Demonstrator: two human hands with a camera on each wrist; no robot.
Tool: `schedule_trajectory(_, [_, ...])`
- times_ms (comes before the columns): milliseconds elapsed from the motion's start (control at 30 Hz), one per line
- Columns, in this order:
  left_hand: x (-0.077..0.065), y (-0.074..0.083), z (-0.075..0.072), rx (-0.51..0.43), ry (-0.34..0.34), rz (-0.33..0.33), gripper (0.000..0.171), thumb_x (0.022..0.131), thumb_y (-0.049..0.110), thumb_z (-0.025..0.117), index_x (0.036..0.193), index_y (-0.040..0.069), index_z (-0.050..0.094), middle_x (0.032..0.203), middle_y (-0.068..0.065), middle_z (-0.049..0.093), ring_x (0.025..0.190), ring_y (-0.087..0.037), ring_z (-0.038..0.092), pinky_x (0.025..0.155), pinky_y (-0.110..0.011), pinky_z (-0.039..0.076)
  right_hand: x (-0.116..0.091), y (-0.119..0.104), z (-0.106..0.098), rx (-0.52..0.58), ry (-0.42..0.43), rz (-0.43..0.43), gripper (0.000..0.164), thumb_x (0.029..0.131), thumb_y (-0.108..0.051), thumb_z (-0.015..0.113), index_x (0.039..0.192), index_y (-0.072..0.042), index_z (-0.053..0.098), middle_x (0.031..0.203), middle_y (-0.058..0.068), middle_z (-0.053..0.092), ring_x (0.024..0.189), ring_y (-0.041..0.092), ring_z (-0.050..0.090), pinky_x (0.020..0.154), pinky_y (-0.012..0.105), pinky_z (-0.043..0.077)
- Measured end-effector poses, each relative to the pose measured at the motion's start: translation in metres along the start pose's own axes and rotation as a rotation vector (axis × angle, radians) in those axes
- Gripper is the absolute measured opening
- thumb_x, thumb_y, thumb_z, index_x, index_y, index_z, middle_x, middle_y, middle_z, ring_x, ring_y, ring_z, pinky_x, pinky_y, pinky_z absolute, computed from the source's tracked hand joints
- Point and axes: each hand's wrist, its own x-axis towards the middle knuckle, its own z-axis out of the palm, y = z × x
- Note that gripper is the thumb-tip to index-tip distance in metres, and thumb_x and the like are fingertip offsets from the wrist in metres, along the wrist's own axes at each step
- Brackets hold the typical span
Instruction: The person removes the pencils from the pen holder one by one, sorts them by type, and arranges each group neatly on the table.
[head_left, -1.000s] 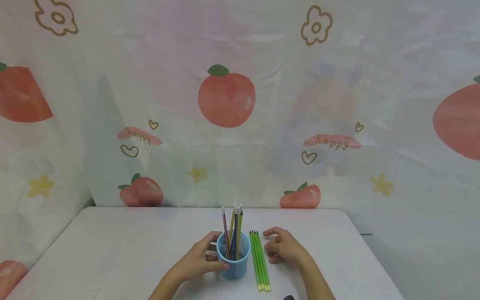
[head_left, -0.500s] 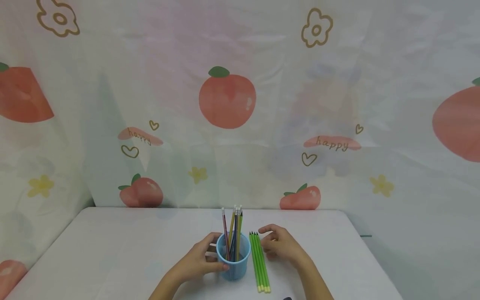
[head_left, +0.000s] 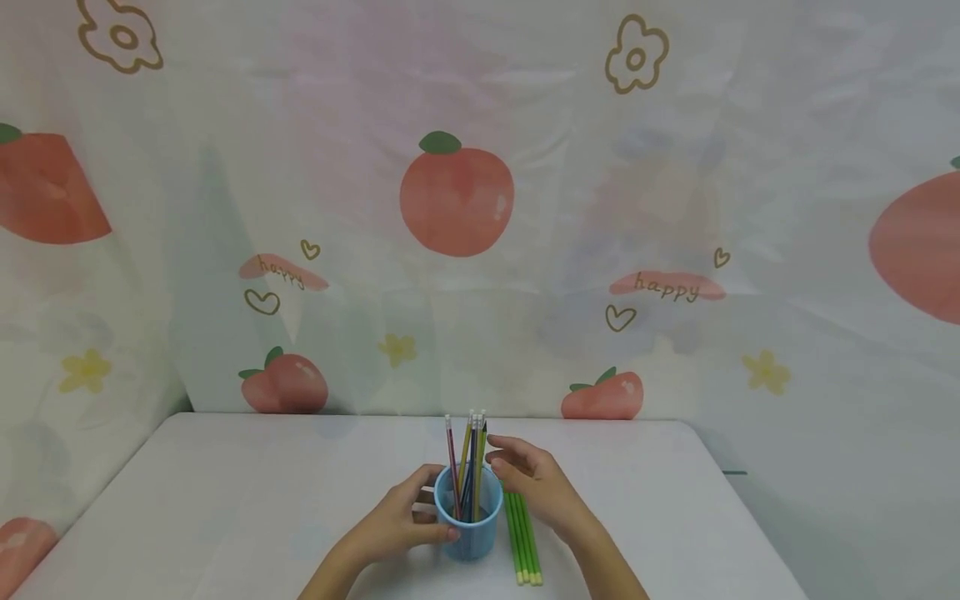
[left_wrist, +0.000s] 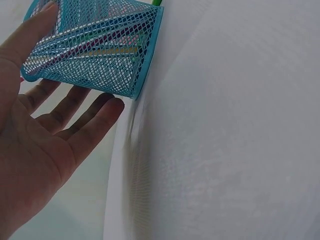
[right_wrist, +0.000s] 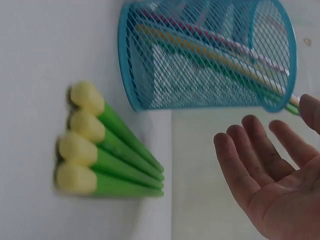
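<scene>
A: What's lying nearest, and how is it likely handling?
B: Four green pencils (head_left: 522, 537) are lying side by side on the counter (head_left: 262, 500), just right of the mesh cup (head_left: 472, 544), pale yellow ends facing the person. Probably light, stiff, slick, prone to rolling. Mid-shaft is looking like the place to pinch; the points are likely the fragile bit.
A: Left hand (head_left: 390, 525)?
B: Cradling the cup loosely. Fingers (left_wrist: 100, 127) are spreading round the outer side, thumb is lying against the near wall by the rim.
A: Right hand (head_left: 546, 485)?
B: Hovering at the cup's right rim, over the green pencils' tips. Fingers are half spreading, slightly bending, holding nothing visible. Touching the rim or not: can't tell.
A: Cup itself?
B: Standing upright, several loose pencils (head_left: 453, 462) leaning inside, mostly white ends up. Mesh is suggesting light, stiff, decent grip; tall contents are maybe making it tippy. Best hold: wall just below the rim.
A: Writing?
B: Nothing readable is showing on cup or pencils, no brands. Farther back, the cloth backdrop (head_left: 517, 333) is reading "happy" twice, brown on pink strokes.
</scene>
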Motion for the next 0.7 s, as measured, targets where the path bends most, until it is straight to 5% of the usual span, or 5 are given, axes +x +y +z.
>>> schedule_trajectory(233, [-0.0001,-0.0011,-0.0005,-0.008,-0.007,0.021,0.075,0.08,0.025,0.085,0.143,0.014,0.044,0.136,-0.01,0.056,0.119,-0.03,0.06,0.095,-0.039,0.057,0.0005,0.0018,0.0082,-0.037,0.001,-0.04,0.04,0.102,-0.03,0.057,0.137,-0.012,0.056,0.137,0.009,0.061,0.134,0.031,0.051,0.114,0.054,0.039])
schedule_trajectory(533, [-0.0009,-0.0003,0.0002,0.004,-0.003,0.023,0.075,0.081,0.024,0.085,0.143,0.014,0.044,0.136,-0.01,0.057,0.119,-0.03,0.06,0.093,-0.036,0.058,0.0013,0.0019,0.0087,-0.042,0.074,-0.014,0.031,0.098,-0.032,0.065,0.119,-0.01,0.061,0.121,0.006,0.067,0.124,0.028,0.058,0.107,0.048,0.048])
schedule_trajectory(700, [-0.0021,-0.0006,0.0001,-0.002,-0.009,0.037,0.073,0.082,0.025,0.084,0.142,0.016,0.044,0.135,-0.01,0.057,0.119,-0.03,0.059,0.094,-0.035,0.058,-0.0001,-0.0007,0.0106,-0.019,0.062,-0.007,0.033,0.098,-0.03,0.065,0.122,-0.009,0.061,0.122,0.007,0.066,0.121,0.025,0.059,0.104,0.04,0.051])
